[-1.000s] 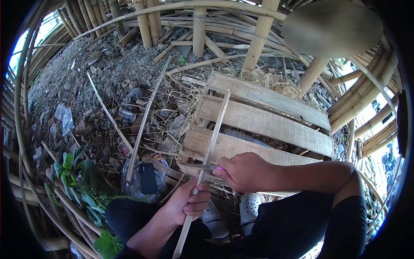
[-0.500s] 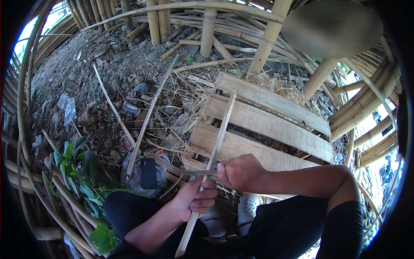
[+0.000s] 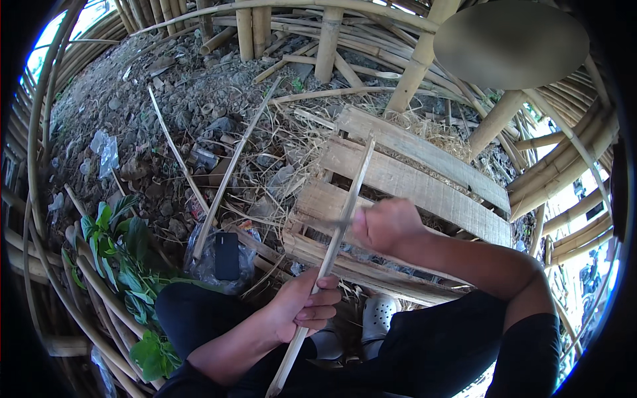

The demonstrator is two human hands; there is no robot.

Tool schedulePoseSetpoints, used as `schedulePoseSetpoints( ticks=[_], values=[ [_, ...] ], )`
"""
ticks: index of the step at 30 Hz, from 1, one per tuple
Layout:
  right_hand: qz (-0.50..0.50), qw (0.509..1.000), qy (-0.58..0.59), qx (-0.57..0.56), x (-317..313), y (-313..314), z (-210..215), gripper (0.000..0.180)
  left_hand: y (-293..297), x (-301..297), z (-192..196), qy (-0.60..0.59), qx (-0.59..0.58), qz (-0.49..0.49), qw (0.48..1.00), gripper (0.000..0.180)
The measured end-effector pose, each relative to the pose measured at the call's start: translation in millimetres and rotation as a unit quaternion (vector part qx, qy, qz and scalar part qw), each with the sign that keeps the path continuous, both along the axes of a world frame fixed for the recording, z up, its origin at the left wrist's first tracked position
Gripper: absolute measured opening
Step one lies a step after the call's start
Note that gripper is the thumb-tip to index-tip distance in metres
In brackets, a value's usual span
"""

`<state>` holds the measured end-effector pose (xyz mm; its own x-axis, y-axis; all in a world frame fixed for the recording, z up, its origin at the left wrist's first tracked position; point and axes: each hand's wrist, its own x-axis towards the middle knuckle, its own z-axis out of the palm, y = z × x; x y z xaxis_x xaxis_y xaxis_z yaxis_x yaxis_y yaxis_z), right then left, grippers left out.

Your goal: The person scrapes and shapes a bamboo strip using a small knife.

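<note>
My left hand [image 3: 309, 306] is wrapped round a long, pale bamboo strip [image 3: 353, 189]. The strip runs slantwise from near my lap up over a slatted wooden pallet [image 3: 411, 174]. In my closed right hand [image 3: 391, 229] is a knife, its handle hidden in the fist. The thin blade [image 3: 332, 223], blurred by motion, crosses the strip about midway between my left hand and the strip's far end. Below the strip's far half lie the pallet's rough boards.
Two more bamboo strips [image 3: 239, 162] lie on rubble ground at left. A dark phone [image 3: 227, 256] rests on clear plastic [image 3: 202, 265] by my left knee, near leafy green stems [image 3: 136, 292]. Bamboo posts [image 3: 328, 46] and poles surround the spot.
My right hand has slid the knife up along the strip, away from my left hand. The left hand keeps its grip on the strip. The whole view has shifted slightly.
</note>
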<state>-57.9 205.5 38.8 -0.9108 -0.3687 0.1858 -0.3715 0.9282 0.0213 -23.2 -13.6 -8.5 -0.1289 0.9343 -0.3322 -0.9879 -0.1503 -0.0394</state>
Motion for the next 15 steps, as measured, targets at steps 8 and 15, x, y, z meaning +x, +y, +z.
schedulePoseSetpoints(
  ticks=[8,15],
  values=[
    [-0.060,0.998,-0.036,-0.001,-3,5,-3,0.044,2,7,9,0.024,-0.044,-0.009,0.999,0.034],
    [-0.001,0.997,-0.062,0.043,8,-4,5,0.046,0,7,13,0.009,-0.040,-0.006,0.999,0.035]
  ],
)
